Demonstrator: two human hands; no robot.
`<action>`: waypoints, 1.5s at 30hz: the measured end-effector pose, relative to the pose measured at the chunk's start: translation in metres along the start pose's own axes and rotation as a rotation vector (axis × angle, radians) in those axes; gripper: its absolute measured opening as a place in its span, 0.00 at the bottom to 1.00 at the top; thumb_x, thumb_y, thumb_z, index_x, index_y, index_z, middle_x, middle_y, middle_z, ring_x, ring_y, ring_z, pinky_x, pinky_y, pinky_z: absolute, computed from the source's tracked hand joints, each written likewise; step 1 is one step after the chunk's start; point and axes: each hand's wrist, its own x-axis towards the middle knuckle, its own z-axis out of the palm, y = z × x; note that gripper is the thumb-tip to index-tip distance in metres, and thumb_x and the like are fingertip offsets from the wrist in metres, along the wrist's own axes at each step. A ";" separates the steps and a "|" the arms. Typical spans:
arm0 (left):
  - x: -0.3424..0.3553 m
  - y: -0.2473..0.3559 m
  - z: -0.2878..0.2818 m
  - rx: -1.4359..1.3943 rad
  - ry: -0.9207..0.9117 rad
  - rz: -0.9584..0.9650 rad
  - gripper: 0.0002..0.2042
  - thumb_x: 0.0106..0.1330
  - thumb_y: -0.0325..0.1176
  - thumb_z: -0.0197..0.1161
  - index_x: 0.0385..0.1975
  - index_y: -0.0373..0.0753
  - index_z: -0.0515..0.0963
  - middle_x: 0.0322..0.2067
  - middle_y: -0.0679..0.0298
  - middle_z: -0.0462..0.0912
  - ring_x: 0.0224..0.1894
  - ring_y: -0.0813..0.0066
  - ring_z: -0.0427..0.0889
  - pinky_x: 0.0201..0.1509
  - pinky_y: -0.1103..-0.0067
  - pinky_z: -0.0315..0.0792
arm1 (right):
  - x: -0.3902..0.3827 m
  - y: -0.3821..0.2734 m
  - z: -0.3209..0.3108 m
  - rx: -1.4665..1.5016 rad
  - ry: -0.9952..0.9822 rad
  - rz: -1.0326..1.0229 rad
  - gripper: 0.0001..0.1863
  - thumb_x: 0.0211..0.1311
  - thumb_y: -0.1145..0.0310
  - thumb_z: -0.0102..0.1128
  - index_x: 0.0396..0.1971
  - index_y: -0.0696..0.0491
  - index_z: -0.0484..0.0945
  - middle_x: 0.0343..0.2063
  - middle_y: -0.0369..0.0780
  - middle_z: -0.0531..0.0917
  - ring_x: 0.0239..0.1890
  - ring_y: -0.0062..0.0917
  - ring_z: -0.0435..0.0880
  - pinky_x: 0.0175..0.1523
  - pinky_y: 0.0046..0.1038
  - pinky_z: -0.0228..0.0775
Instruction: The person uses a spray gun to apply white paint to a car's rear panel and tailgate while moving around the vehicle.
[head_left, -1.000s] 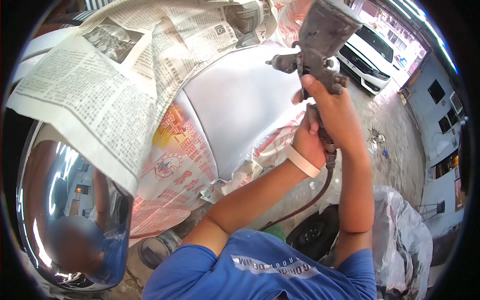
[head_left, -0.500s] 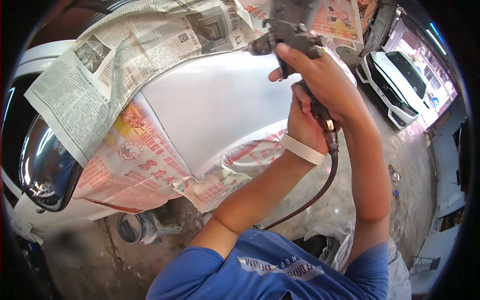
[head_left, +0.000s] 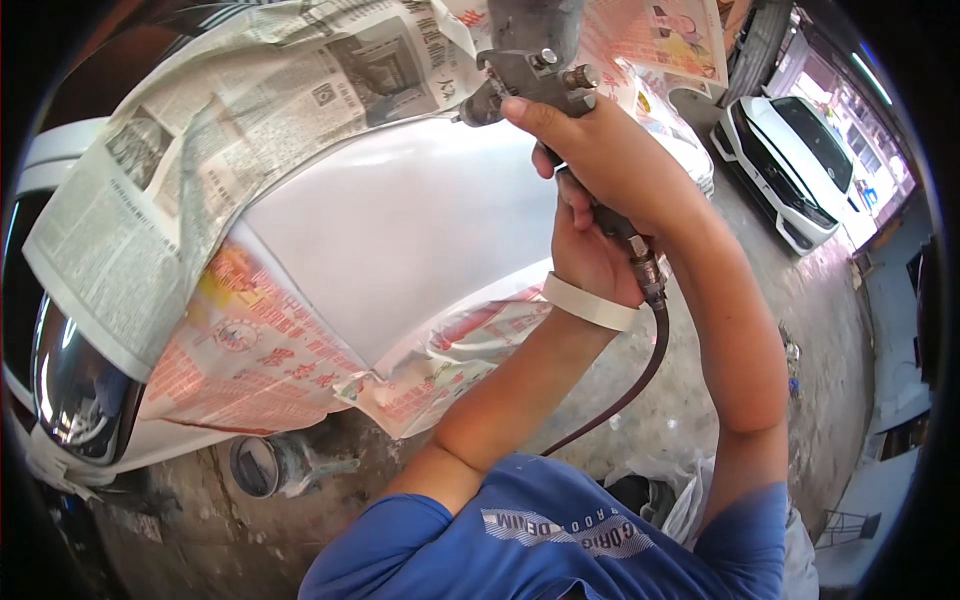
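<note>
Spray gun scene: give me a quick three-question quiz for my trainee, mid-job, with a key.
1. Which hand has its thumb up against the body of the spray gun?
2. Pick one. The covering sheet along the upper edge of the white panel is: A) foil, B) newspaper, C) cloth.
3. True or false: the hose runs from the lower end of the spray gun.

Key: 1. The right hand; 2. B; 3. True.
</note>
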 end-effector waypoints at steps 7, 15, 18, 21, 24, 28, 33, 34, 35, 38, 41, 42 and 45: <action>0.033 -0.040 -0.020 -0.135 -0.040 -0.171 0.16 0.78 0.44 0.41 0.55 0.48 0.74 0.51 0.67 0.82 0.53 0.65 0.83 0.54 0.63 0.78 | 0.028 0.048 -0.044 0.017 0.016 0.106 0.27 0.67 0.44 0.59 0.38 0.59 0.79 0.22 0.37 0.77 0.12 0.20 0.73 0.18 0.26 0.66; 0.078 -0.106 -0.028 -0.079 0.136 -0.173 0.17 0.79 0.47 0.41 0.22 0.57 0.59 0.23 0.73 0.80 0.24 0.72 0.79 0.24 0.74 0.66 | 0.047 0.101 -0.104 0.054 0.029 0.144 0.23 0.70 0.48 0.60 0.37 0.55 0.72 0.22 0.35 0.75 0.10 0.13 0.66 0.14 0.20 0.61; 0.100 -0.140 -0.048 -0.097 0.010 -0.180 0.10 0.78 0.46 0.43 0.39 0.55 0.71 0.41 0.73 0.82 0.43 0.70 0.82 0.44 0.68 0.76 | 0.051 0.122 -0.134 0.062 0.029 0.106 0.23 0.70 0.48 0.60 0.36 0.55 0.71 0.21 0.35 0.75 0.11 0.12 0.67 0.14 0.20 0.61; 0.119 -0.178 -0.063 -0.129 0.012 -0.178 0.12 0.78 0.47 0.44 0.46 0.54 0.75 0.46 0.74 0.83 0.49 0.71 0.83 0.49 0.66 0.80 | 0.055 0.146 -0.166 0.046 0.015 0.062 0.22 0.70 0.48 0.60 0.36 0.55 0.72 0.21 0.34 0.75 0.12 0.12 0.67 0.14 0.20 0.61; 0.138 -0.216 -0.076 -0.230 -0.075 -0.184 0.12 0.77 0.48 0.45 0.45 0.53 0.74 0.44 0.74 0.82 0.49 0.72 0.83 0.48 0.67 0.79 | 0.062 0.174 -0.197 0.001 0.030 0.098 0.22 0.70 0.47 0.59 0.35 0.54 0.72 0.21 0.34 0.75 0.12 0.12 0.67 0.14 0.20 0.62; 0.162 -0.264 -0.085 -0.149 -0.008 -0.243 0.11 0.77 0.50 0.47 0.42 0.55 0.74 0.40 0.76 0.82 0.44 0.74 0.84 0.43 0.70 0.79 | 0.064 0.211 -0.240 0.021 0.063 0.129 0.21 0.70 0.47 0.59 0.34 0.52 0.72 0.21 0.34 0.75 0.12 0.11 0.66 0.14 0.20 0.60; 0.195 -0.321 -0.116 -0.031 0.061 -0.246 0.12 0.76 0.51 0.47 0.38 0.54 0.74 0.31 0.75 0.82 0.32 0.73 0.82 0.34 0.72 0.75 | 0.074 0.257 -0.287 0.075 0.089 0.137 0.21 0.71 0.48 0.59 0.33 0.52 0.73 0.21 0.33 0.75 0.12 0.11 0.66 0.14 0.19 0.58; 0.203 -0.332 -0.121 -0.025 0.059 -0.246 0.12 0.76 0.51 0.47 0.38 0.54 0.74 0.31 0.75 0.82 0.32 0.73 0.82 0.34 0.72 0.75 | 0.078 0.267 -0.297 0.082 0.090 0.155 0.21 0.71 0.47 0.58 0.35 0.52 0.75 0.22 0.34 0.77 0.13 0.12 0.65 0.14 0.20 0.59; 0.212 -0.343 -0.124 -0.074 0.084 -0.257 0.13 0.76 0.51 0.47 0.38 0.54 0.74 0.30 0.75 0.82 0.32 0.73 0.82 0.34 0.72 0.76 | 0.081 0.275 -0.308 0.090 0.099 0.170 0.21 0.71 0.47 0.58 0.37 0.52 0.76 0.22 0.34 0.78 0.13 0.12 0.65 0.14 0.20 0.59; 0.232 -0.369 -0.134 -0.079 0.057 -0.289 0.13 0.76 0.51 0.47 0.37 0.54 0.75 0.29 0.74 0.82 0.32 0.73 0.82 0.34 0.72 0.77 | 0.090 0.297 -0.335 0.077 0.121 0.192 0.21 0.72 0.47 0.56 0.44 0.51 0.78 0.25 0.36 0.81 0.13 0.12 0.65 0.15 0.21 0.61; 0.244 -0.376 -0.146 -0.038 0.050 -0.308 0.13 0.77 0.50 0.47 0.37 0.55 0.75 0.31 0.75 0.82 0.32 0.73 0.83 0.36 0.73 0.78 | 0.099 0.313 -0.344 0.099 0.126 0.253 0.23 0.71 0.45 0.57 0.51 0.49 0.78 0.27 0.37 0.83 0.14 0.13 0.65 0.16 0.20 0.62; 0.243 -0.373 -0.148 -0.042 0.096 -0.302 0.13 0.77 0.50 0.46 0.37 0.55 0.76 0.32 0.75 0.82 0.33 0.73 0.83 0.37 0.73 0.79 | 0.101 0.315 -0.340 0.117 0.128 0.291 0.23 0.71 0.45 0.57 0.51 0.49 0.77 0.26 0.37 0.82 0.14 0.13 0.65 0.16 0.20 0.62; 0.237 -0.354 -0.150 -0.040 0.151 -0.195 0.14 0.77 0.52 0.46 0.41 0.55 0.76 0.39 0.73 0.83 0.42 0.70 0.83 0.45 0.69 0.78 | 0.110 0.313 -0.321 0.134 0.050 0.212 0.24 0.69 0.45 0.59 0.48 0.51 0.76 0.25 0.36 0.81 0.14 0.13 0.67 0.16 0.20 0.63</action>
